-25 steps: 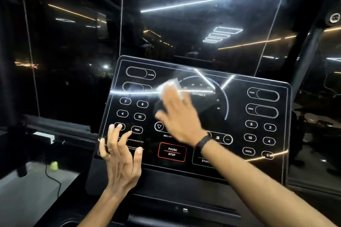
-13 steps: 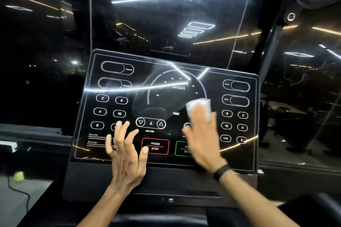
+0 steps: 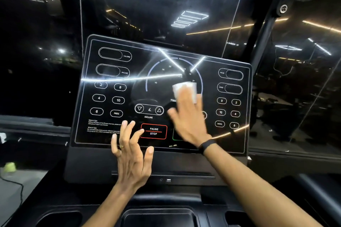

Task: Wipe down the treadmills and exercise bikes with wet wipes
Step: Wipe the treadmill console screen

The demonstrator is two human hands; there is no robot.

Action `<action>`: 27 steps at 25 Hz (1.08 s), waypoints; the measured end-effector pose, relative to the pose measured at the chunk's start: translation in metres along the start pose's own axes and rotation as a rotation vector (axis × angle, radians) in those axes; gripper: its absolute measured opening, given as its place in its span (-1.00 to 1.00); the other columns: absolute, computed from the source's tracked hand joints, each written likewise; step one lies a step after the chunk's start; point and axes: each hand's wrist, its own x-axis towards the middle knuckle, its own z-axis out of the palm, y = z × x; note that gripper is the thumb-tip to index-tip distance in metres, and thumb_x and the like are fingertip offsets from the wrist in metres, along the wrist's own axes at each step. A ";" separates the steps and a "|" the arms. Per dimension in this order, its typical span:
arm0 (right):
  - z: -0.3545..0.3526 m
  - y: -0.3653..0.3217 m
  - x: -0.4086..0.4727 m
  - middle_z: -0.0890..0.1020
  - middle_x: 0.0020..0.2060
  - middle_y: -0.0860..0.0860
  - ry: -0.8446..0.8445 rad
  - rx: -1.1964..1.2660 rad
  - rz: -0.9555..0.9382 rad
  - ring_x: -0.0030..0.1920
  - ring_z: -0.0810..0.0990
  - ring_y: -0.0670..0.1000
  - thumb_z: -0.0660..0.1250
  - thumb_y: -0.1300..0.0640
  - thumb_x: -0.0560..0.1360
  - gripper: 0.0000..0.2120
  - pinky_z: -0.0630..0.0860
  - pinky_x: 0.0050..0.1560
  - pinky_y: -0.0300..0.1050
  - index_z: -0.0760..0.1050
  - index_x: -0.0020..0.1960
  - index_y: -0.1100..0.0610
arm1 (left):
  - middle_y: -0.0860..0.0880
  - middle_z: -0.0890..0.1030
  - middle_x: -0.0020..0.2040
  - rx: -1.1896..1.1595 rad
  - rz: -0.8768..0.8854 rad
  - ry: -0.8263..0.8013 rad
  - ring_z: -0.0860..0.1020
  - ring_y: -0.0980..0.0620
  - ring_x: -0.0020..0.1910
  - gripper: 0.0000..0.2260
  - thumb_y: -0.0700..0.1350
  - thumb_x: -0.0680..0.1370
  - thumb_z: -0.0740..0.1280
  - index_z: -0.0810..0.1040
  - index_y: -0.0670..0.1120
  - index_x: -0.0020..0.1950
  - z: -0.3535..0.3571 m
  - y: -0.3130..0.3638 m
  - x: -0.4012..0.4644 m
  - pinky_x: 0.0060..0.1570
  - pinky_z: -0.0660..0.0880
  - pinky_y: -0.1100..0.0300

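Wipe (image 3: pixel 185 89) lies crosswise under flat right hand (image 3: pixel 188 118) fingers; left hand (image 3: pixel 132 153) fingers spread.

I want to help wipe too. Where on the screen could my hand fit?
Free: the console's upper left by the CALORIE window, and the far right buttons. Crowded: the middle, where the right hand presses the wipe, and the left hand by PAUSE/STOP.
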 end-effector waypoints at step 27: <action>0.036 -0.193 0.064 0.24 0.56 0.13 -0.080 -0.185 -1.028 0.60 0.08 0.08 -0.14 -0.25 0.63 -0.29 -0.11 0.59 0.14 0.20 0.58 0.20 | -0.19 0.30 0.49 0.287 -0.159 0.105 0.18 -0.13 0.56 -0.52 0.05 0.59 0.10 0.33 -0.22 0.40 -0.110 -0.086 0.056 0.49 -0.06 -0.18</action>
